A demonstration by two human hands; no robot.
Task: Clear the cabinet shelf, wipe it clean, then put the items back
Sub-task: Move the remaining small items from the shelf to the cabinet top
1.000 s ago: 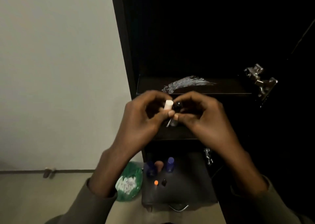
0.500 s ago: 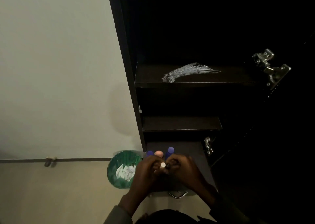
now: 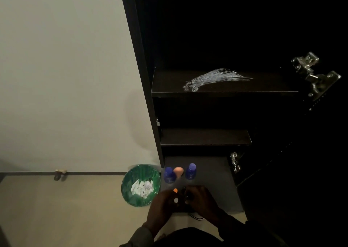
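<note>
The dark cabinet's upper shelf (image 3: 263,85) holds nothing but a whitish wet streak (image 3: 212,78). The lower shelf (image 3: 205,136) is bare. Below them, a dark low surface (image 3: 212,171) carries two blue bottles (image 3: 169,175) (image 3: 190,171), a peach sponge (image 3: 178,171) between them and a small orange piece (image 3: 175,190). My left hand (image 3: 163,203) pinches a small white-capped item (image 3: 176,200) just above this surface. My right hand (image 3: 201,197) is beside it, fingers closed on a small dark item (image 3: 186,195) that is hard to make out.
A green waste bin (image 3: 130,188) with white scraps stands on the floor left of the cabinet. Metal hinges (image 3: 312,75) (image 3: 234,161) stick out on the right by the open door. A pale wall fills the left, with a door stop (image 3: 60,174) at its base.
Both hands have dropped from shelf height to the low dark surface, still holding the white-capped and dark items. They have drawn slightly apart. The view has tilted, showing more of the shelves.
</note>
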